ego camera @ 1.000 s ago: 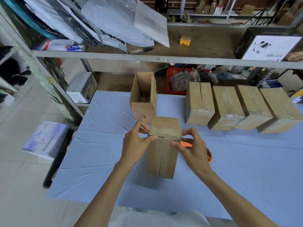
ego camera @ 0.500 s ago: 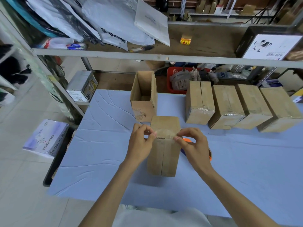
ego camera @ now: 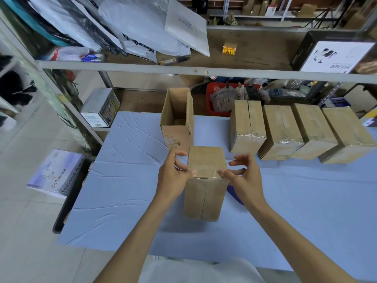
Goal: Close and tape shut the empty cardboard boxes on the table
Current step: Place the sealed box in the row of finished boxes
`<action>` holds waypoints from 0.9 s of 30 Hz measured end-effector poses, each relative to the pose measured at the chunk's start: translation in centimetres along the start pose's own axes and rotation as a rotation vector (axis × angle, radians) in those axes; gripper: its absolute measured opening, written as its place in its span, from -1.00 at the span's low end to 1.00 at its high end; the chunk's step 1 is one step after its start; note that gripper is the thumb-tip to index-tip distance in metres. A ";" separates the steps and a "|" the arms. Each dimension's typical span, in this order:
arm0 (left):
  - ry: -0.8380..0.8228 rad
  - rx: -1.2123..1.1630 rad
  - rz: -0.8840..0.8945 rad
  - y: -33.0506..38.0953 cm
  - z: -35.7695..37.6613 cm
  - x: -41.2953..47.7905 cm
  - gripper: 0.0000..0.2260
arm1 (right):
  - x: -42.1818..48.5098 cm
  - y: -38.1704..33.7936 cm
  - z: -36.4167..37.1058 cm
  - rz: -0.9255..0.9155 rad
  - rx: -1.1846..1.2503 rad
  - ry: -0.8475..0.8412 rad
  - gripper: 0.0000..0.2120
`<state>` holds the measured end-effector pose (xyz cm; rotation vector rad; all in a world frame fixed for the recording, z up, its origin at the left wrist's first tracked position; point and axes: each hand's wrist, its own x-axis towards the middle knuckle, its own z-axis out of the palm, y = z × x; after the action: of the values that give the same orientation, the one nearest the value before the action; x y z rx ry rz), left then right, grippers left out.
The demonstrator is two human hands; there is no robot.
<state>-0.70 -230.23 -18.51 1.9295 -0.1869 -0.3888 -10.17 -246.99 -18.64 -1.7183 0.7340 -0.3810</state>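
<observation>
On the table (ego camera: pixel 126 180), far side, an open box (ego camera: pixel 177 121) waits untaped; just in front, L hand (ego camera: pixel 173 176) pinches one end of the tape strip (ego camera: pixel 206 171) over the top-left edge of the upright box (ego camera: pixel 204 197). R hand (ego camera: pixel 244 178) only thumbs the other end, fingers (ego camera: pixel 237 160) loose & off the cardboard; four taped boxes (ego camera: pixel 281 131) sit to the right. Risk, imo: uneven pressure wrinkles the strip or leaves the R end unstuck, so the top springs open.

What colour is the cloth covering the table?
The cloth is pale blue and wrinkled; the head view shows it best.
</observation>
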 end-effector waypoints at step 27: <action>-0.123 0.013 -0.118 0.1 0.2 1.4 -0.64 | 1.7 -0.3 -1.2 0.173 -0.010 -0.306 -0.64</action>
<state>0.53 -230.85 -18.78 1.9361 -0.1566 -0.5862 -9.59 -248.95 -18.24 -1.6593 0.6530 0.0063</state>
